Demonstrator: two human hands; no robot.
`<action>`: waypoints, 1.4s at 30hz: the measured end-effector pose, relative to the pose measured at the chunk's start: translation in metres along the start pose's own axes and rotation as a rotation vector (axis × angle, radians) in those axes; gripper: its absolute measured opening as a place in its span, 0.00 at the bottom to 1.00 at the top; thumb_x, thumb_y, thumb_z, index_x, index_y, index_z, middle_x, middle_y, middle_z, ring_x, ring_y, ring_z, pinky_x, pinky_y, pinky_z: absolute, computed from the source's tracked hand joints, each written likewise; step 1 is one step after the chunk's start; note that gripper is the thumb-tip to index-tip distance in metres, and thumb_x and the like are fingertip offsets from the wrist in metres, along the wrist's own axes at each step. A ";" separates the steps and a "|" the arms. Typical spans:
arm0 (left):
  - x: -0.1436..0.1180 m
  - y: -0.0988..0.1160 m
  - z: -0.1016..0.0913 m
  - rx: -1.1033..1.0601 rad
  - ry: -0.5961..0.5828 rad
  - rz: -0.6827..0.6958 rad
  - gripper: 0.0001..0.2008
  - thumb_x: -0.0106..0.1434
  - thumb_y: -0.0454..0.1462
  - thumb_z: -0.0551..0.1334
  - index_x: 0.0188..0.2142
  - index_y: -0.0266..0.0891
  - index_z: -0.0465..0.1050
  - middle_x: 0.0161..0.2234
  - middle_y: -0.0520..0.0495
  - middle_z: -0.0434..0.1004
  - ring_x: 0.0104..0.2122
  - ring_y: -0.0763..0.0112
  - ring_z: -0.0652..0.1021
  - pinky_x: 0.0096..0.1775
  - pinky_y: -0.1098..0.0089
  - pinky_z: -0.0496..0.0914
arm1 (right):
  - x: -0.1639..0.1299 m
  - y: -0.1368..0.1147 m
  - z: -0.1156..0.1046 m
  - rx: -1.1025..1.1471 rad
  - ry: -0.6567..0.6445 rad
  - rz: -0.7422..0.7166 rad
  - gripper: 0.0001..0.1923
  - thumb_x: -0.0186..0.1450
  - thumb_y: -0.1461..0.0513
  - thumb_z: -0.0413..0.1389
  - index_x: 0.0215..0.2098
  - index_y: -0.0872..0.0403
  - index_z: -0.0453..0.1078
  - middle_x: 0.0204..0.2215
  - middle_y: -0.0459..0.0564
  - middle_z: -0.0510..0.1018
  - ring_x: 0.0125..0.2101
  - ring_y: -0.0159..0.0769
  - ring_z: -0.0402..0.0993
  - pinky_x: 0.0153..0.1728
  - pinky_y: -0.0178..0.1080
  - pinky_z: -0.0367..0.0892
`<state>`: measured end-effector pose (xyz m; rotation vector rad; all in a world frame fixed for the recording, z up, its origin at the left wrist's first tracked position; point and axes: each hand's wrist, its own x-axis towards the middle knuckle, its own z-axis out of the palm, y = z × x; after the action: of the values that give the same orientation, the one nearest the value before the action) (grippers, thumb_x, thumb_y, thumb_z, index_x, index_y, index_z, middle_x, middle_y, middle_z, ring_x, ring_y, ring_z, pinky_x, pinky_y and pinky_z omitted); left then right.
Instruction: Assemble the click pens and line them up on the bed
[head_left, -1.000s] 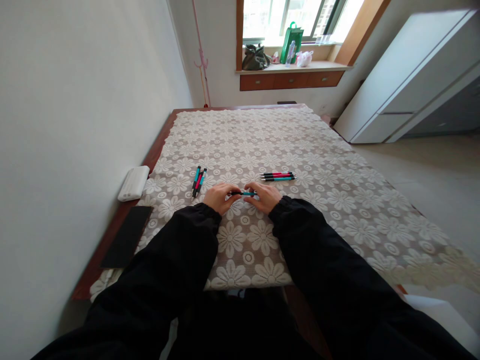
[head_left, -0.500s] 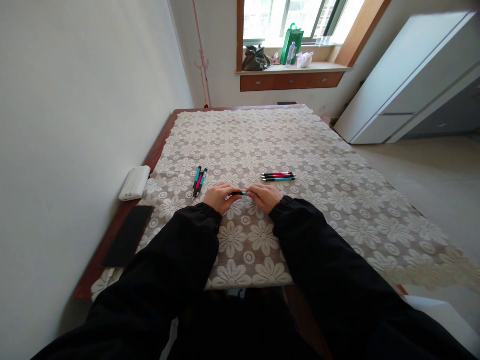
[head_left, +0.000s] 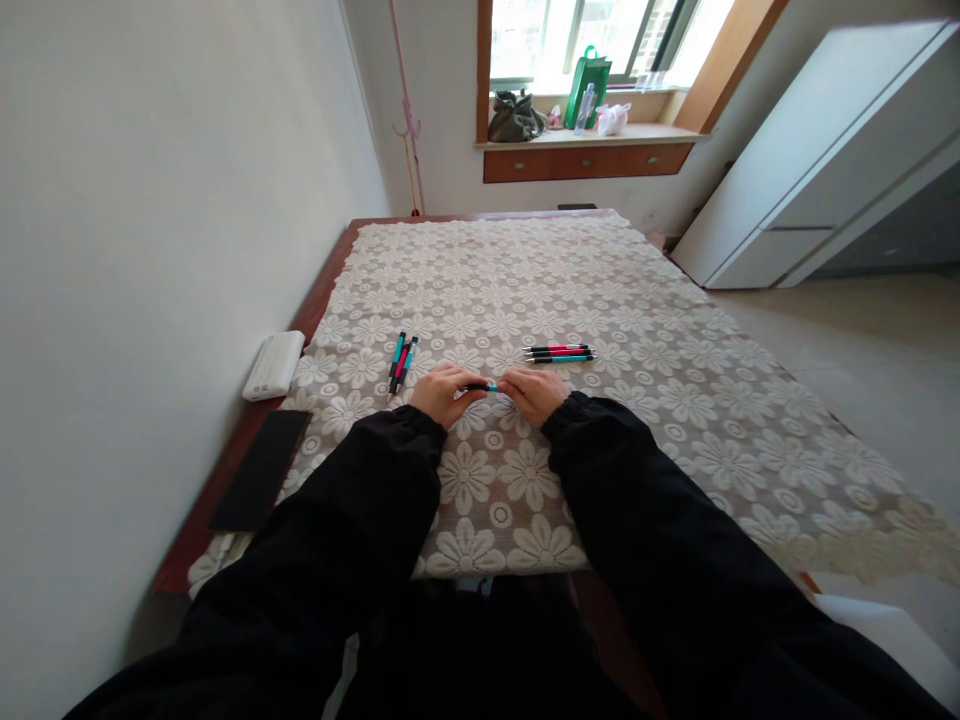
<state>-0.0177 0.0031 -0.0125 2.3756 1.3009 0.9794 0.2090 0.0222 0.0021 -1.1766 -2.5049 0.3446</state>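
Between my two hands lies a black and light-blue pen [head_left: 491, 388], level and just above the lace tablecloth [head_left: 465, 480]. My left hand [head_left: 444, 394] is closed on its black end. The blue end goes into the fingers of my right hand [head_left: 534, 394], which are pinched on it and hide its tip. Left of my left hand rests a small group of pens [head_left: 401, 364] in blue, red and black, slanting away from me. Beyond my right hand, three pens [head_left: 560, 354] lie side by side, two with red or blue barrels plainly visible.
A white box-like device [head_left: 274, 365] and a dark flat phone-like slab [head_left: 261, 470] sit along the table's left edge by the wall. On the far windowsill stand a green bag [head_left: 589, 88], a dark bag [head_left: 514, 118] and a bottle. A white cabinet [head_left: 810, 150] is at right.
Both hands keep their hold on the pen with hardly any movement. The whole view has shifted very slightly.
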 end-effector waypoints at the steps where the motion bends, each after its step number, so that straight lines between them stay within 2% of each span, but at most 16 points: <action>1: 0.000 0.000 0.000 -0.005 0.002 -0.005 0.09 0.64 0.43 0.67 0.42 0.45 0.81 0.38 0.49 0.84 0.40 0.65 0.80 0.46 0.63 0.74 | 0.000 0.000 0.000 0.006 0.004 -0.002 0.12 0.72 0.54 0.52 0.42 0.51 0.73 0.36 0.50 0.81 0.34 0.37 0.74 0.33 0.36 0.59; 3: 0.000 0.000 0.000 -0.012 -0.004 -0.010 0.09 0.64 0.42 0.67 0.42 0.45 0.81 0.37 0.49 0.84 0.39 0.65 0.80 0.45 0.64 0.74 | 0.000 0.001 0.000 0.011 0.002 -0.011 0.11 0.70 0.54 0.55 0.44 0.51 0.73 0.38 0.50 0.81 0.34 0.37 0.74 0.34 0.36 0.59; 7: 0.000 0.002 -0.001 -0.017 0.005 -0.016 0.09 0.64 0.42 0.67 0.42 0.44 0.81 0.37 0.48 0.83 0.38 0.66 0.79 0.44 0.65 0.74 | 0.000 0.001 -0.001 -0.006 -0.022 -0.027 0.13 0.73 0.55 0.49 0.41 0.52 0.74 0.37 0.52 0.81 0.35 0.38 0.74 0.34 0.37 0.59; 11: 0.000 0.002 -0.001 -0.018 0.013 -0.033 0.08 0.64 0.42 0.67 0.41 0.44 0.81 0.37 0.49 0.83 0.37 0.67 0.79 0.44 0.65 0.74 | 0.000 0.000 -0.002 0.019 0.000 -0.036 0.11 0.70 0.55 0.54 0.45 0.51 0.74 0.37 0.51 0.80 0.35 0.38 0.74 0.35 0.36 0.60; 16: 0.000 0.001 0.000 -0.028 0.005 -0.011 0.09 0.64 0.43 0.66 0.41 0.44 0.81 0.37 0.48 0.84 0.38 0.66 0.80 0.45 0.65 0.74 | 0.001 0.001 -0.001 -0.006 -0.014 -0.035 0.13 0.73 0.56 0.50 0.41 0.51 0.75 0.37 0.51 0.81 0.35 0.37 0.74 0.35 0.37 0.59; 20: 0.001 0.005 -0.002 -0.050 0.050 -0.093 0.12 0.64 0.45 0.65 0.42 0.42 0.81 0.37 0.48 0.84 0.35 0.67 0.79 0.42 0.66 0.73 | 0.001 0.004 0.000 0.010 0.069 -0.047 0.11 0.72 0.56 0.52 0.43 0.52 0.74 0.38 0.51 0.80 0.37 0.38 0.74 0.37 0.37 0.61; 22: 0.002 0.007 -0.004 -0.035 0.062 -0.151 0.13 0.67 0.46 0.61 0.40 0.42 0.80 0.37 0.48 0.83 0.34 0.68 0.78 0.41 0.67 0.72 | 0.002 0.007 0.000 0.016 0.129 -0.078 0.09 0.71 0.57 0.54 0.42 0.52 0.74 0.38 0.52 0.80 0.39 0.38 0.74 0.40 0.37 0.63; 26: 0.003 0.006 -0.005 0.034 -0.012 -0.191 0.20 0.72 0.45 0.52 0.32 0.41 0.78 0.31 0.48 0.81 0.34 0.67 0.77 0.39 0.67 0.69 | 0.003 0.012 0.000 0.006 0.196 -0.118 0.08 0.71 0.57 0.55 0.41 0.52 0.74 0.38 0.52 0.80 0.40 0.40 0.73 0.42 0.38 0.64; 29: 0.003 0.004 -0.004 0.048 -0.037 -0.155 0.16 0.71 0.44 0.55 0.33 0.41 0.78 0.32 0.48 0.81 0.36 0.65 0.77 0.42 0.66 0.69 | 0.003 0.012 0.000 -0.019 0.193 -0.120 0.10 0.71 0.56 0.54 0.40 0.51 0.75 0.36 0.51 0.80 0.39 0.40 0.74 0.42 0.39 0.63; 33: 0.003 0.002 -0.003 0.028 0.023 -0.099 0.11 0.68 0.43 0.61 0.37 0.41 0.79 0.35 0.46 0.82 0.39 0.63 0.77 0.46 0.64 0.71 | 0.002 0.013 0.002 -0.040 0.176 -0.101 0.12 0.72 0.56 0.52 0.39 0.51 0.76 0.34 0.51 0.81 0.38 0.40 0.74 0.41 0.40 0.63; 38: 0.003 0.002 -0.002 -0.011 0.092 -0.135 0.11 0.66 0.44 0.63 0.39 0.41 0.80 0.34 0.47 0.82 0.36 0.65 0.78 0.44 0.65 0.71 | 0.003 0.014 0.000 0.026 0.213 -0.116 0.11 0.72 0.56 0.53 0.40 0.51 0.76 0.36 0.51 0.80 0.39 0.40 0.72 0.43 0.41 0.65; 42: 0.003 0.006 -0.004 -0.017 0.099 -0.161 0.12 0.65 0.46 0.64 0.40 0.41 0.80 0.33 0.47 0.82 0.35 0.65 0.77 0.42 0.65 0.71 | 0.003 0.011 -0.003 0.058 0.267 -0.115 0.09 0.71 0.56 0.55 0.41 0.50 0.75 0.36 0.52 0.79 0.40 0.42 0.71 0.45 0.42 0.65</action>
<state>-0.0157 0.0016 -0.0053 2.1942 1.4874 1.0663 0.2162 0.0317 0.0012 -0.9803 -2.3020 0.2134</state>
